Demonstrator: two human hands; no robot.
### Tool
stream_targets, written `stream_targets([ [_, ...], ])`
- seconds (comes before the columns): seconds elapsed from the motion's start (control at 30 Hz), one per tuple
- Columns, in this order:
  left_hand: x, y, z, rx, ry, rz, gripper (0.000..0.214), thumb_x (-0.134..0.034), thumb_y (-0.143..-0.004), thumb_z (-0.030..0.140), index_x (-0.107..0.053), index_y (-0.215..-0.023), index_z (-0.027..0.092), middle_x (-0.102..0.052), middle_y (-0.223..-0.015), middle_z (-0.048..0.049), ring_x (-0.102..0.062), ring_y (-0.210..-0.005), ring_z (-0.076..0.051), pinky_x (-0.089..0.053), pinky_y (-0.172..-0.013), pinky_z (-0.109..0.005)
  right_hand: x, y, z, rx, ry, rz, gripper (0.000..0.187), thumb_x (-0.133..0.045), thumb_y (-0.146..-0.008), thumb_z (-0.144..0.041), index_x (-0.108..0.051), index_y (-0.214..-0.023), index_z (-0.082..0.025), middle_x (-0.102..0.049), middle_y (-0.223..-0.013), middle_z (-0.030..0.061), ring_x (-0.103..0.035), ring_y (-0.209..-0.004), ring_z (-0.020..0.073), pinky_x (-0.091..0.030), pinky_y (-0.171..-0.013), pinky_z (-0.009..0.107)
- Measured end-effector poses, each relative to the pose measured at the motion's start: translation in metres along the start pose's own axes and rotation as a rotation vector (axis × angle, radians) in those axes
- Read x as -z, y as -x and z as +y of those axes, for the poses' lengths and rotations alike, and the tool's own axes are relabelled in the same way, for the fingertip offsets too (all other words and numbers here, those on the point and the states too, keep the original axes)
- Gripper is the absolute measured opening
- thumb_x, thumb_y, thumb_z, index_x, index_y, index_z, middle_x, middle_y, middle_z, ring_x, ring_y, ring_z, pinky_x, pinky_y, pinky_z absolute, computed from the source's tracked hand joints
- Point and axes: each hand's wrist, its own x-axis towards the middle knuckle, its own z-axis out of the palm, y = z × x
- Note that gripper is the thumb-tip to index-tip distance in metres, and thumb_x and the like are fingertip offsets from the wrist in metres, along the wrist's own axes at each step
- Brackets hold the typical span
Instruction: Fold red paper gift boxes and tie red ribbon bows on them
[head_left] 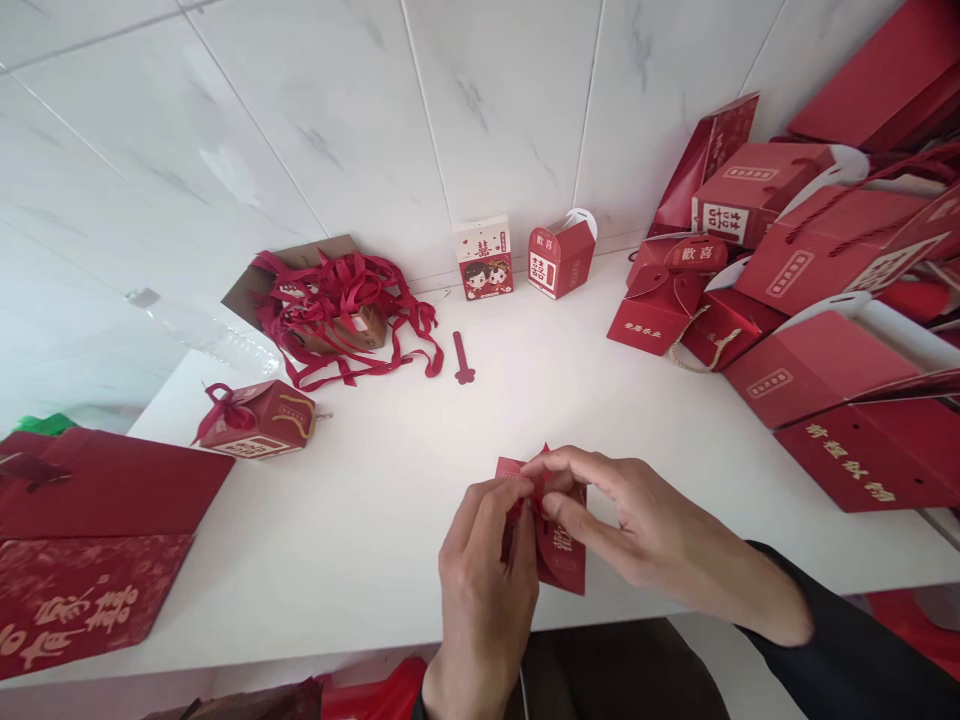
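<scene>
Both my hands work at a small red gift box [562,555] near the front edge of the white table [375,500]. My left hand [484,580] pinches a red ribbon at the box's top. My right hand [622,525] grips the box's upper flaps from the right, fingers curled over them. Much of the box is hidden by my fingers.
A finished ribbon-tied box [259,418] lies at the left. A tangle of red ribbons [341,310] sits at the back beside a loose ribbon strip [462,358]. Two small boxes [525,257] stand against the wall. Red gift bags [817,290] pile at the right, more bags [90,540] at the left.
</scene>
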Motion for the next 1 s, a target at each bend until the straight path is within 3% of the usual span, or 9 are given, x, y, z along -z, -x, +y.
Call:
stream_targets([
  [0.1,-0.002,0.001,-0.002,-0.132,-0.031,0.078,0.028,-0.06,-0.092,-0.001,-0.066,-0.106,0.022,-0.066,-0.105,-0.0045,-0.069,-0.087,-0.012,-0.057,-0.065,-0.019,0.003,-0.002,0.001,0.008,-0.043,-0.014,0.026,-0.047,-0.108,-0.035,-0.066,-0.124,-0.027,-0.074,-0.121,0.0041,-0.07,-0.108,0.0195,-0.058,-0.081,0.027],
  [0.2,-0.002,0.002,-0.004,-0.15,-0.073,0.138,0.032,-0.064,-0.09,0.001,-0.063,-0.113,0.022,-0.059,-0.115,-0.0076,-0.067,-0.092,-0.014,-0.058,-0.067,-0.021,0.004,-0.004,0.001,-0.005,0.033,-0.029,0.021,-0.049,-0.106,-0.032,-0.069,-0.109,-0.026,-0.075,-0.1,0.0011,-0.07,-0.087,0.0172,-0.053,-0.071,0.026],
  [0.3,0.0,0.004,-0.007,-0.106,-0.061,0.17,0.032,-0.067,-0.088,0.002,-0.059,-0.113,0.021,-0.06,-0.104,-0.0046,-0.065,-0.088,-0.014,-0.058,-0.069,-0.024,0.004,-0.005,-0.001,-0.04,0.077,-0.014,0.02,-0.049,-0.106,-0.031,-0.066,-0.098,-0.025,-0.07,-0.084,-0.0024,-0.062,-0.07,0.0139,-0.046,-0.061,0.025],
  [0.4,0.002,0.006,-0.007,-0.087,-0.021,0.096,0.028,-0.065,-0.09,0.001,-0.059,-0.107,0.022,-0.063,-0.088,0.0007,-0.062,-0.075,-0.011,-0.054,-0.063,-0.02,0.005,-0.005,-0.004,-0.055,0.076,-0.035,0.018,-0.049,-0.105,-0.029,-0.064,-0.096,-0.024,-0.066,-0.08,-0.003,-0.059,-0.065,0.0127,-0.039,-0.052,0.024],
  [0.53,0.004,0.009,-0.005,-0.05,-0.021,0.056,0.025,-0.062,-0.092,0.002,-0.06,-0.107,0.022,-0.065,-0.085,0.0006,-0.062,-0.072,-0.011,-0.052,-0.061,-0.02,0.006,-0.005,-0.005,-0.024,0.142,-0.001,0.016,-0.047,-0.104,-0.024,-0.061,-0.096,-0.024,-0.066,-0.084,-0.0023,-0.057,-0.065,0.0126,-0.037,-0.048,0.025],
  [0.7,0.008,0.016,-0.002,0.007,-0.051,0.005,0.029,-0.058,-0.095,0.007,-0.062,-0.118,0.024,-0.065,-0.084,-0.0002,-0.06,-0.068,-0.012,-0.052,-0.064,-0.024,0.009,-0.008,0.007,0.124,0.395,0.162,0.014,-0.044,-0.099,-0.016,-0.054,-0.093,-0.023,-0.065,-0.088,0.0016,-0.061,-0.074,0.017,-0.047,-0.063,0.03],
  [0.8,0.013,0.021,0.001,0.096,-0.085,-0.022,0.029,-0.058,-0.096,0.011,-0.064,-0.12,0.026,-0.063,-0.08,0.0008,-0.057,-0.067,-0.013,-0.051,-0.066,-0.024,0.012,-0.009,0.016,0.136,0.488,0.22,0.014,-0.044,-0.096,-0.015,-0.053,-0.091,-0.024,-0.064,-0.087,0.0027,-0.062,-0.077,0.0194,-0.05,-0.069,0.033],
  [1.0,0.018,0.023,0.005,0.261,-0.034,-0.061,0.015,-0.058,-0.098,0.018,-0.07,-0.101,0.026,-0.064,-0.083,-0.0007,-0.056,-0.067,-0.013,-0.049,-0.061,-0.023,0.013,-0.006,0.009,-0.013,0.278,0.174,0.007,-0.053,-0.099,-0.027,-0.06,-0.097,-0.027,-0.063,-0.077,-0.0042,-0.057,-0.061,0.014,-0.045,-0.056,0.027],
])
